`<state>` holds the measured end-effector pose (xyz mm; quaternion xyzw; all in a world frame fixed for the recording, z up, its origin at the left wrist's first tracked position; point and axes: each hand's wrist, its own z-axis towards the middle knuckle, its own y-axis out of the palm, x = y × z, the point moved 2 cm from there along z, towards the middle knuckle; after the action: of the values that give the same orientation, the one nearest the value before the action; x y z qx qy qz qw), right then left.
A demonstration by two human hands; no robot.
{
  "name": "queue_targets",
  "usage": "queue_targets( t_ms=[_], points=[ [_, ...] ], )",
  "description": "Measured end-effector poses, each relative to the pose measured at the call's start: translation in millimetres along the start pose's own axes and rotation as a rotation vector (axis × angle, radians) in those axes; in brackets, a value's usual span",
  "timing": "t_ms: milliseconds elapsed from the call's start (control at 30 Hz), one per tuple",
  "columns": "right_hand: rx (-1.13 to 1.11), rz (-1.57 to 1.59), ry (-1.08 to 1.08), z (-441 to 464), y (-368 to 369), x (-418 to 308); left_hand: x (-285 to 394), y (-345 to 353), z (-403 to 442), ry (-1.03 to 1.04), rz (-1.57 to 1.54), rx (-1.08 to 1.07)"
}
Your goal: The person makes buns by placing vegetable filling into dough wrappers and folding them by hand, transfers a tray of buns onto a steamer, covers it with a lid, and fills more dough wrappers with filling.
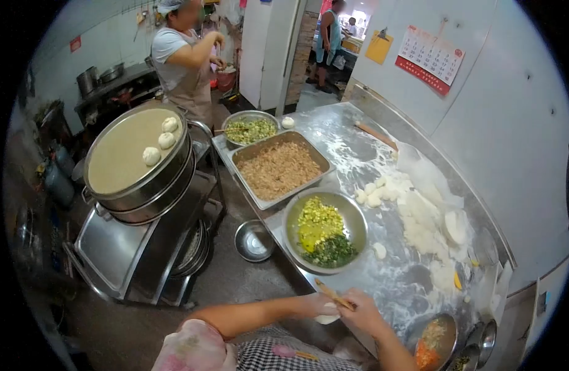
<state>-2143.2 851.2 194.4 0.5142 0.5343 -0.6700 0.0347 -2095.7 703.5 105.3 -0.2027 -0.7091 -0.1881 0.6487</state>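
Observation:
My left hand (315,306) holds a round white dough wrapper (327,314) near the table's front edge. In my right hand (361,310) is a wooden stick (334,294), its flat end over the wrapper side. Just beyond both hands stands a steel bowl (357,224) with yellow-green and dark green chopped filling (324,232). Behind it is a rectangular tray (326,166) of brown minced filling (278,170). Small dough pieces (374,191) lie on the floured table to the right.
A steamer (139,195) with white buns (151,156) stands left on a cart (114,250). Another person (189,68) works behind it. A filling bowl (250,128), rolling pin (377,135), flour (420,222) and a bowl with orange and pale shreds (433,343) are on the table.

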Motion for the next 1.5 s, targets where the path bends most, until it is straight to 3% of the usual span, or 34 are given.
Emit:
queue_targets(
  t_ms=[200, 233, 367, 467, 500, 600, 800, 900, 1000, 1100, 1200, 1400, 1500],
  points=[
    [0.104, -0.112, -0.034, 57, -13, -19, 7, -62, 22, 0.161, -0.075, -0.076],
    [0.104, -0.15, -0.039, 72, -14, -23, 14, -78, 17, 0.068, -0.113, -0.052],
    [0.129, -0.176, -0.058, 147, -8, -52, 24, -155, 12, 0.012, -0.119, -0.148],
    [0.064, -0.229, 0.204, 196, -4, -87, -3, -194, 19, 0.015, -0.308, -0.212],
    [0.076, -0.256, 0.158, 208, -1, -84, -4, -206, 17, 0.086, -0.31, -0.172],
    [0.027, -0.213, 0.351, 241, 1, -104, 14, -247, 3, 0.01, -0.216, -0.236],
    [0.021, -0.214, 0.266, 278, 0, -106, -4, -275, 9, 0.13, -0.345, -0.159],
    [0.08, -0.232, 0.194, 288, -2, -106, 9, -293, 8, 0.076, -0.288, -0.18],
    [0.082, -0.205, 0.272, 295, -4, -107, 29, -310, 4, -0.024, -0.318, -0.286],
    [0.086, -0.207, 0.324, 296, -5, -104, 27, -314, 9, 0.059, -0.222, -0.247],
    [0.069, -0.179, 0.339, 301, -8, -109, 9, -308, 21, -0.077, -0.448, -0.349],
    [0.074, -0.282, 0.316, 310, -10, -110, 10, -316, 25, -0.019, -0.437, -0.384],
    [0.078, -0.269, 0.287, 313, -10, -107, 23, -324, 21, 0.106, -0.346, -0.298]
  ],
)
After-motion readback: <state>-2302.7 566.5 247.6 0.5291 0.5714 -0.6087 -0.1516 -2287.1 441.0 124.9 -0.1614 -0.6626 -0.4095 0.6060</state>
